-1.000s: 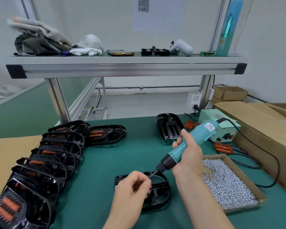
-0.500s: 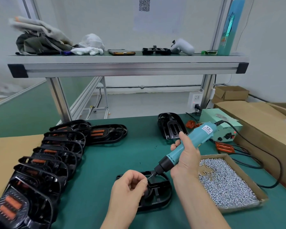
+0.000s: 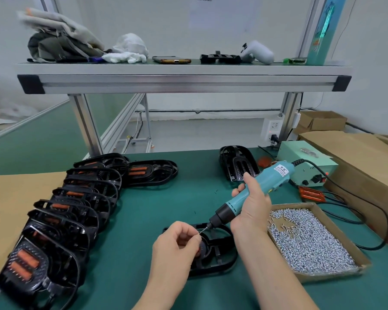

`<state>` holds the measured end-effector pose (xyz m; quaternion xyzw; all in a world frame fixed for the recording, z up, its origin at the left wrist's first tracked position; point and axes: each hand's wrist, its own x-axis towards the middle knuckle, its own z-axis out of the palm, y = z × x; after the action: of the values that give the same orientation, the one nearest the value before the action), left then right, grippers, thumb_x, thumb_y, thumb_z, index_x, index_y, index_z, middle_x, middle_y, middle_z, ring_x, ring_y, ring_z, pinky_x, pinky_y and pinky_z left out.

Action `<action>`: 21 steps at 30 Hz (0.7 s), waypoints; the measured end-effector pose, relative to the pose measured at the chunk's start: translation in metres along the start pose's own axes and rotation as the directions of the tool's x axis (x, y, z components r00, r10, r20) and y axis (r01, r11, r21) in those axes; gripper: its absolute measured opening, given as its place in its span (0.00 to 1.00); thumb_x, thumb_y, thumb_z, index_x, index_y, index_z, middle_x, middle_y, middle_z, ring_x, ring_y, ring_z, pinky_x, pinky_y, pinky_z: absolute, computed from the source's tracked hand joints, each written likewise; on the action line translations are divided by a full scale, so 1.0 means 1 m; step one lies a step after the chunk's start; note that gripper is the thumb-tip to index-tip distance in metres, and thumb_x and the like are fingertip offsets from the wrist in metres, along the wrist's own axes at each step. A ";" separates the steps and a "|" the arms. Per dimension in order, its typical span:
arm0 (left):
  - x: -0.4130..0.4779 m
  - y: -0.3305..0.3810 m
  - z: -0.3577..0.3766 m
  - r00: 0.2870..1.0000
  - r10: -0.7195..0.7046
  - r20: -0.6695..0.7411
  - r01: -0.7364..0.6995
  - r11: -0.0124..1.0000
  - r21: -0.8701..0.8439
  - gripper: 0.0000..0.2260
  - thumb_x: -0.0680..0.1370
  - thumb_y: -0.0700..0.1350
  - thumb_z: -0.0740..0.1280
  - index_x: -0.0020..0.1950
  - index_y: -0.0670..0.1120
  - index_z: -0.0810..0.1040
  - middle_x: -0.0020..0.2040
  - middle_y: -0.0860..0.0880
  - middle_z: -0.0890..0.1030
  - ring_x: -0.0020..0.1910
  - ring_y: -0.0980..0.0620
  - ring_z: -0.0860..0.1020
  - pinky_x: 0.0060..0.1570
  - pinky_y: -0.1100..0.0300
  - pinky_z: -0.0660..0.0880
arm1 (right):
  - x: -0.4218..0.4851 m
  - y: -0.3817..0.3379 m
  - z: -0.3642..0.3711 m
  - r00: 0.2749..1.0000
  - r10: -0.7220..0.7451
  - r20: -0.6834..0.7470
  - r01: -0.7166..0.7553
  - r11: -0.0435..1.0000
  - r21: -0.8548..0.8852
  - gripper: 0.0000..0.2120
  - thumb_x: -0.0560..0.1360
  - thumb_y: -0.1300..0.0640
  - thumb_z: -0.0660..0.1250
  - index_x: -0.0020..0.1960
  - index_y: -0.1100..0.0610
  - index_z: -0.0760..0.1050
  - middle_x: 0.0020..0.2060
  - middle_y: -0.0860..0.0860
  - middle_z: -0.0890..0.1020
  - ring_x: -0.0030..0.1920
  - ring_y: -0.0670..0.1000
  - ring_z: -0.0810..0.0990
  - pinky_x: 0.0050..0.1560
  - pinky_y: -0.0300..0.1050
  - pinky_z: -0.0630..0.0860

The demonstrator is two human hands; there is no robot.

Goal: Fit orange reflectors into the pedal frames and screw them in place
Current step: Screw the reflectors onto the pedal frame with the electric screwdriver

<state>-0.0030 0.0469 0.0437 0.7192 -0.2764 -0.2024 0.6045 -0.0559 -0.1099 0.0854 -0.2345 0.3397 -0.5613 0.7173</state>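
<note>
Right hand (image 3: 251, 209) grips the teal electric screwdriver (image 3: 278, 175), angled down to the left. Left hand (image 3: 175, 245) pinches its bit (image 3: 203, 229) over the black pedal frame (image 3: 220, 260), lying near the surface's (image 3: 143, 209) front edge.

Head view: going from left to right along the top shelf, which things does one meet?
Clothes pile → white cloth → phone → black part → white controller → teal tube.
</note>
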 end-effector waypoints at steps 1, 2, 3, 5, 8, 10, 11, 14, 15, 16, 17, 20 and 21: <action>0.000 -0.001 0.000 1.000 0.025 -0.017 -0.024 0.999 0.039 0.14 0.74 0.35 0.71 0.37 0.54 0.80 0.35 0.50 0.83 0.34 0.53 0.81 0.39 0.58 0.80 | 0.000 0.002 0.000 1.000 0.000 -0.003 0.000 1.000 -0.007 0.10 0.73 0.59 0.74 0.48 0.54 0.74 0.28 0.48 0.75 0.24 0.45 0.75 0.26 0.36 0.73; -0.001 -0.001 0.000 0.998 0.052 -0.039 -0.049 0.996 0.079 0.14 0.74 0.35 0.71 0.36 0.53 0.79 0.35 0.51 0.83 0.33 0.54 0.81 0.37 0.63 0.78 | 0.000 0.004 0.001 1.000 0.000 -0.008 0.000 1.000 -0.016 0.10 0.73 0.59 0.74 0.49 0.53 0.74 0.28 0.48 0.75 0.25 0.45 0.75 0.26 0.36 0.73; -0.001 -0.002 0.000 0.995 0.080 -0.059 -0.073 0.991 0.114 0.14 0.73 0.35 0.71 0.36 0.53 0.79 0.35 0.52 0.82 0.33 0.56 0.80 0.36 0.66 0.76 | 0.000 0.006 0.001 1.000 0.001 -0.012 -0.001 1.000 -0.025 0.10 0.73 0.58 0.74 0.49 0.53 0.74 0.28 0.48 0.75 0.25 0.46 0.75 0.27 0.36 0.74; -0.002 -0.002 0.001 0.986 0.136 -0.091 -0.119 0.977 0.177 0.14 0.73 0.35 0.72 0.35 0.52 0.78 0.36 0.55 0.81 0.33 0.57 0.80 0.35 0.68 0.74 | 0.000 0.009 0.002 1.000 -0.001 -0.020 0.000 0.999 -0.046 0.10 0.73 0.57 0.74 0.50 0.53 0.74 0.28 0.48 0.75 0.26 0.46 0.75 0.28 0.37 0.74; -0.003 -0.004 0.002 0.966 0.228 -0.119 -0.189 0.942 0.276 0.13 0.73 0.35 0.72 0.36 0.52 0.76 0.36 0.56 0.79 0.37 0.56 0.78 0.38 0.69 0.73 | 0.000 0.013 0.003 1.000 -0.009 -0.029 0.006 0.997 -0.080 0.10 0.73 0.56 0.74 0.49 0.53 0.74 0.28 0.47 0.75 0.26 0.46 0.75 0.30 0.39 0.74; -0.003 -0.007 0.002 0.953 0.279 -0.120 -0.226 0.915 0.333 0.13 0.73 0.35 0.73 0.37 0.52 0.76 0.36 0.56 0.78 0.39 0.55 0.77 0.40 0.66 0.73 | -0.001 0.015 0.004 0.999 -0.016 -0.027 0.014 0.996 -0.092 0.10 0.73 0.56 0.74 0.49 0.53 0.73 0.28 0.47 0.76 0.26 0.46 0.75 0.32 0.41 0.74; -0.003 -0.008 0.001 0.947 0.299 -0.119 -0.241 0.904 0.353 0.13 0.72 0.35 0.73 0.37 0.52 0.76 0.36 0.56 0.78 0.40 0.55 0.77 0.40 0.65 0.73 | -0.001 0.016 0.004 0.999 -0.021 -0.027 0.019 0.995 -0.097 0.10 0.73 0.56 0.74 0.49 0.53 0.73 0.28 0.46 0.76 0.26 0.46 0.76 0.33 0.42 0.74; -0.001 -0.012 0.001 0.934 0.338 -0.120 -0.271 0.884 0.379 0.14 0.72 0.35 0.73 0.37 0.52 0.75 0.37 0.57 0.77 0.40 0.54 0.76 0.40 0.63 0.72 | -0.002 0.017 0.005 0.999 -0.030 -0.022 0.027 0.993 -0.113 0.10 0.73 0.55 0.74 0.50 0.53 0.74 0.26 0.45 0.76 0.26 0.46 0.76 0.35 0.43 0.75; -0.001 -0.012 0.001 0.930 0.347 -0.119 -0.280 0.881 0.381 0.14 0.72 0.34 0.73 0.37 0.52 0.75 0.39 0.57 0.77 0.40 0.55 0.76 0.40 0.63 0.72 | -0.002 0.017 0.005 0.999 -0.030 -0.019 0.028 0.993 -0.118 0.11 0.73 0.55 0.74 0.50 0.53 0.74 0.26 0.45 0.76 0.27 0.46 0.76 0.36 0.44 0.75; 0.000 -0.012 0.001 0.925 0.361 -0.118 -0.292 0.876 0.383 0.14 0.72 0.34 0.73 0.37 0.52 0.75 0.39 0.57 0.77 0.39 0.55 0.76 0.40 0.64 0.72 | -0.002 0.017 0.006 0.999 -0.030 -0.016 0.027 0.992 -0.120 0.11 0.73 0.55 0.74 0.51 0.53 0.74 0.26 0.45 0.76 0.27 0.46 0.77 0.37 0.44 0.75; 0.001 -0.013 0.001 0.918 0.380 -0.116 -0.310 0.867 0.389 0.14 0.71 0.33 0.73 0.37 0.51 0.75 0.39 0.57 0.77 0.39 0.55 0.76 0.40 0.63 0.72 | -0.002 0.017 0.006 0.999 -0.029 -0.015 0.027 0.992 -0.121 0.11 0.73 0.55 0.74 0.51 0.53 0.74 0.26 0.45 0.76 0.27 0.46 0.77 0.37 0.44 0.75; 0.003 -0.011 0.000 0.884 0.455 -0.105 -0.375 0.826 0.420 0.14 0.70 0.31 0.73 0.38 0.49 0.75 0.36 0.56 0.75 0.38 0.55 0.75 0.40 0.63 0.71 | -0.003 0.017 0.007 0.999 -0.036 -0.016 0.033 0.991 -0.130 0.11 0.73 0.56 0.75 0.51 0.52 0.74 0.27 0.45 0.76 0.27 0.45 0.77 0.35 0.43 0.76; 0.004 -0.011 -0.001 0.873 0.477 -0.100 -0.395 0.813 0.427 0.14 0.69 0.30 0.73 0.38 0.48 0.75 0.36 0.57 0.75 0.38 0.55 0.75 0.40 0.62 0.71 | -0.003 0.017 0.007 0.999 -0.039 -0.018 0.037 0.990 -0.133 0.11 0.73 0.56 0.75 0.51 0.52 0.74 0.27 0.45 0.76 0.27 0.45 0.77 0.34 0.42 0.76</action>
<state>0.0024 0.0462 0.0330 0.7592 -0.4064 0.0761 0.5026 -0.0406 -0.1029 0.0784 -0.2823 0.3789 -0.5535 0.6858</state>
